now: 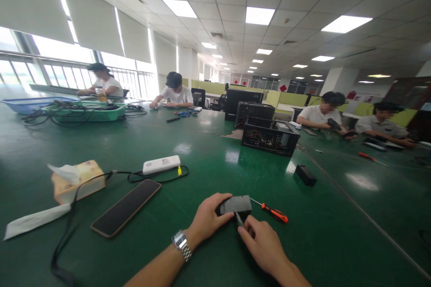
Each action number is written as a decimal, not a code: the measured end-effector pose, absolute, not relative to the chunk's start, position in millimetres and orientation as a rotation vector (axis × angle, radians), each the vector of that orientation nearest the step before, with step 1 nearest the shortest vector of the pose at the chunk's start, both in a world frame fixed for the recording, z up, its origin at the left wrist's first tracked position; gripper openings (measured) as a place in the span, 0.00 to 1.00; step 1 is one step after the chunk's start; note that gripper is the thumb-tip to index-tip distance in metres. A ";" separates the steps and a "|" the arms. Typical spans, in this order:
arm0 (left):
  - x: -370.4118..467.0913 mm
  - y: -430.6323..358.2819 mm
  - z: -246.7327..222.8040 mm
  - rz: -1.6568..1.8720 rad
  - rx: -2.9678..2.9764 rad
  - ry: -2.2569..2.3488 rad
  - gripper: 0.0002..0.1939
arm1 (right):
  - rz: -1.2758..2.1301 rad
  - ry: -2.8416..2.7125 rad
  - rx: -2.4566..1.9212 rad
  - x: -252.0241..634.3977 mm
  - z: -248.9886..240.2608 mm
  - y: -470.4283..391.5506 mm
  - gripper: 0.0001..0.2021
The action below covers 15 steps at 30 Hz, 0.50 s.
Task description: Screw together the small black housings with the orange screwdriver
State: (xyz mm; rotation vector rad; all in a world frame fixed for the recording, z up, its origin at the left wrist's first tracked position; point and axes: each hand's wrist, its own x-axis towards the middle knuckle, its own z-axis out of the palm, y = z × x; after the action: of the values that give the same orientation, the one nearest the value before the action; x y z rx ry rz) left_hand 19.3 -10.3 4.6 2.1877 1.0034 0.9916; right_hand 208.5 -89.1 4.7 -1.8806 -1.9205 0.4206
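Observation:
A small box-shaped block (237, 205), grey on top with black sides, sits on the green table in front of me. My left hand (209, 215) grips its left end between thumb and fingers, with a silver watch (182, 245) on the wrist. In my right hand (264, 243) is a slim pen-like tool (239, 219) with a metallic front end; its tip meets the near edge of the block. I cannot make out its exact kind. Just beyond the block's right end lies a screwdriver (275, 213) with an orange and black handle, its shaft pointing toward the block.
Left lie a phone (126, 208), a tissue pack (80, 181), a white power bank-like device (161, 164) and a black strap (69, 228). Ahead stand opened computer cases (269, 136); a black block (305, 175) is right. Baskets (89, 112) of cables stand far left. Several people sit around.

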 end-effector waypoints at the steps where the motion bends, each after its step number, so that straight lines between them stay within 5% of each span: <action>1: 19.0 -9.9 3.9 0.987 2.200 1.017 0.22 | 0.429 -1.907 -1.877 212.5 6.0 -88.6 0.11; 8: 17.2 -8.3 0.9 0.901 2.195 1.087 0.18 | 0.910 -2.179 -1.658 258.0 20.6 -94.0 0.09; 15: 18.6 -7.1 6.3 0.860 2.043 1.051 0.19 | 0.014 -2.122 -1.571 246.2 15.5 -88.2 0.14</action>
State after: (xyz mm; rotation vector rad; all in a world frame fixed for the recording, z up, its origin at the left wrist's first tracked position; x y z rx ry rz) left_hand 18.6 -7.1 6.3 2.0427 1.0508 0.8598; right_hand 246.2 -88.2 15.5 -1.5712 -2.1219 0.0136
